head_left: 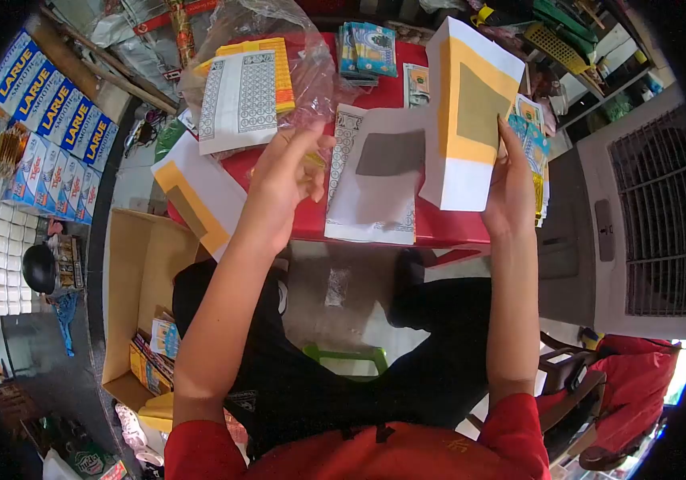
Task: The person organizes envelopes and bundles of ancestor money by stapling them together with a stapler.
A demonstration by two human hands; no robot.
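My right hand grips the right edge of a bundle of joss paper, white with an orange panel and a dull gold square, raised over the red table. My left hand hangs at the table's front with fingers loosely curled and apart, and I see nothing held in it. Between my hands lies a white printed sheet with a grey square. A clear plastic bag sits beyond my left hand, by yellow papers and a white patterned sheet. Another orange-and-white sheet lies at the left edge.
Blue note-like paper bundles lie at the back, with more at the right. A cardboard box with papers stands left of my legs. Beer cartons are stacked at far left. A grey vented appliance stands at right.
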